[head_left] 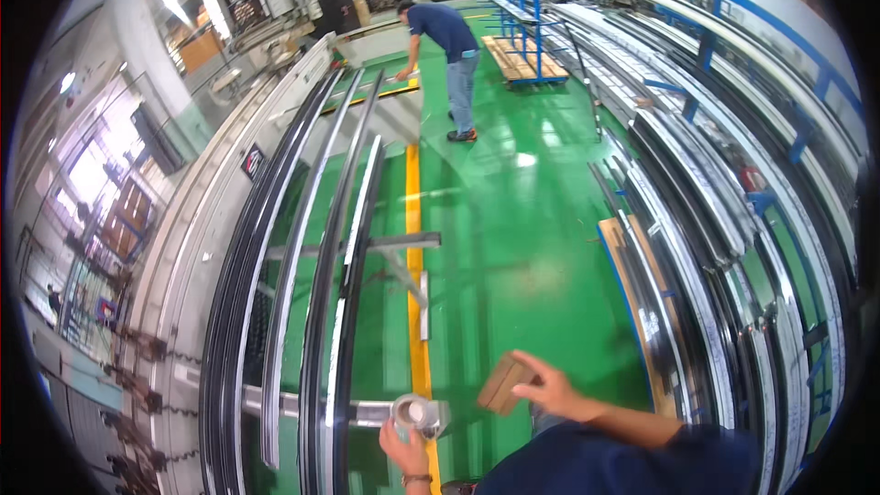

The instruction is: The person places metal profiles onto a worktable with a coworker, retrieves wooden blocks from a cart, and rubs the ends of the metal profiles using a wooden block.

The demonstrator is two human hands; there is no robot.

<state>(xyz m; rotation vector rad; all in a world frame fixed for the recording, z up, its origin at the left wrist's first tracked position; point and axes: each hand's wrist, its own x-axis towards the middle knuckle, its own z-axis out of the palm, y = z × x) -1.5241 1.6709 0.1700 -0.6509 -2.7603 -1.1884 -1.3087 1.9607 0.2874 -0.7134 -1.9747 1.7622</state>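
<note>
My left hand [403,449] grips a roll of tape [401,411], a pale ring with a whitish centre, near the end of a metal support arm [367,412]. To its right my right hand [552,390] is closed on a flat brown piece of cardboard [498,389], thumb on top and fingers along the far edge. A crease or seam runs across the cardboard. Left of my left hand, long dark and silver metal profiles [316,339] lie across the support arms, running away from me.
A co-worker [449,46] bends over the profiles' far end. Racks of long profiles [697,183] line the right side. A blue rack on a wooden pallet [522,60] stands at the back. A yellow line [412,192] runs along the green floor [522,247]. A long machine [206,211] borders the left.
</note>
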